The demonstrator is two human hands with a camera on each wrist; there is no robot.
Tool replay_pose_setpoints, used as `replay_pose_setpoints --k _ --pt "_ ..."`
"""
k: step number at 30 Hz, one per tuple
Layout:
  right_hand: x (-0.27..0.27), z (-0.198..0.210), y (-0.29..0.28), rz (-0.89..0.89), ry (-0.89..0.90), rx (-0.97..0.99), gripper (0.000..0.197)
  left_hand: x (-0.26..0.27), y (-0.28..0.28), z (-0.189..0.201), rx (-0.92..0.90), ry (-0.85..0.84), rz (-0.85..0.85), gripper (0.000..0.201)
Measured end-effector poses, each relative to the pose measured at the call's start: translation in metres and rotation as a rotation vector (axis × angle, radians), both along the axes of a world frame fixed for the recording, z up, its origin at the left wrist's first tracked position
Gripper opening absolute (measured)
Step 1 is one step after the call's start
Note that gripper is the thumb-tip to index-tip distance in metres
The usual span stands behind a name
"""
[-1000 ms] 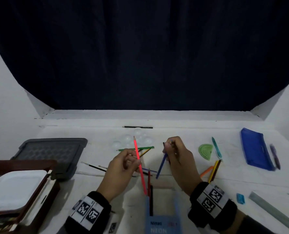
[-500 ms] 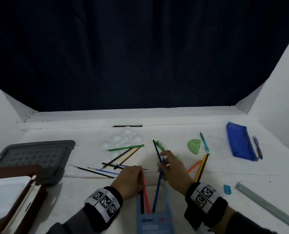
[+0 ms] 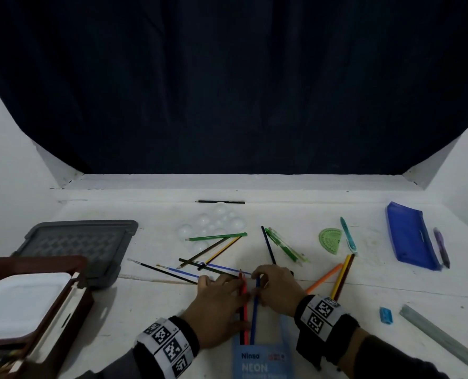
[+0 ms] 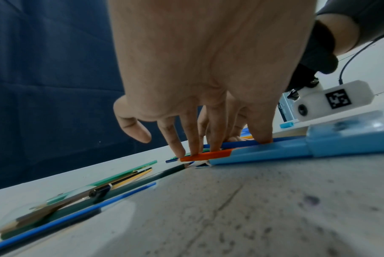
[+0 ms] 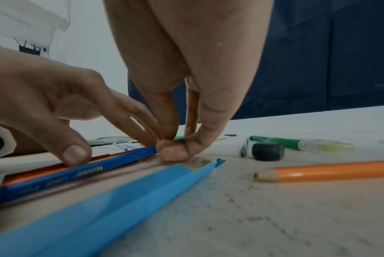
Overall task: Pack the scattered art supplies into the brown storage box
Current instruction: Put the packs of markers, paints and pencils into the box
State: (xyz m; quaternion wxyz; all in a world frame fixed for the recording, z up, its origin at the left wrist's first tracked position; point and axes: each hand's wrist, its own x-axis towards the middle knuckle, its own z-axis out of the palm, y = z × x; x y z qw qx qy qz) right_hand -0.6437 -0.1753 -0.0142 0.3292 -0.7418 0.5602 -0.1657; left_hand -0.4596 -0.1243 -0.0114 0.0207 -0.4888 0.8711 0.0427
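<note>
So the blue pencil (image 3: 255,305) is being fed into the light-blue pencil sleeve (image 3: 263,362), tail end pinched by the fingertips of the right hand (image 3: 278,292). The left hand (image 3: 219,305) is laid flat beside it, fingers straight, pressing the orange-red pencil (image 3: 244,305) down into the same sleeve, with nothing curled around.

Pencils like these can be expected to be light, stiff and prone to rolling, so a pinch near the back end with the shaft lined up along the sleeve is probably best. The tips look sharp and likely snap if jammed. The sleeve is thin card and would probably buckle if squeezed, so it should be lifted from its long edges.

The brown storage box (image 3: 36,310) sits well left of the sleeve, a white tray (image 3: 19,302) already in it. More pencils and brushes lie just beyond the sleeve.
</note>
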Motion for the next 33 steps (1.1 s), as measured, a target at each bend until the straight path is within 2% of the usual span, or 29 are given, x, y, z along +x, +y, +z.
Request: replay_pose_setpoints --k 3,6,8,11,14,19,24,29,33 --pt "-0.001 0.003 0.000 0.058 0.081 -0.056 0.038 0.003 0.004 -0.002 0.026 0.014 -0.045 0.063" --pt "-0.001 0.006 0.005 0.134 0.159 -0.075 0.047 0.005 0.010 0.002 0.012 0.054 -0.086 0.047" --pt "-0.001 0.009 0.007 0.158 0.213 -0.087 0.044 0.007 0.014 0.002 -0.073 0.067 -0.173 0.033" --pt "0.002 0.011 0.009 0.187 0.287 -0.098 0.039 0.016 0.018 -0.007 -0.101 0.015 -0.183 0.029" --pt "0.003 0.008 0.015 0.225 0.281 -0.104 0.029 0.024 0.017 -0.013 -0.035 0.089 -0.190 0.024" --pt "0.005 -0.003 0.035 0.282 0.247 -0.121 0.014 0.030 0.019 -0.014 0.163 0.176 -0.146 0.039" --pt "0.010 0.000 0.052 0.388 0.238 -0.074 0.021 0.033 0.019 -0.017 0.154 0.287 -0.168 0.037" --pt "0.006 0.007 0.044 0.368 0.160 -0.021 0.020 0.037 0.013 -0.019 0.174 0.506 -0.154 0.035" --pt "0.012 0.013 0.028 0.294 0.124 -0.192 0.021 0.048 0.007 -0.015 0.153 0.616 -0.070 0.025"
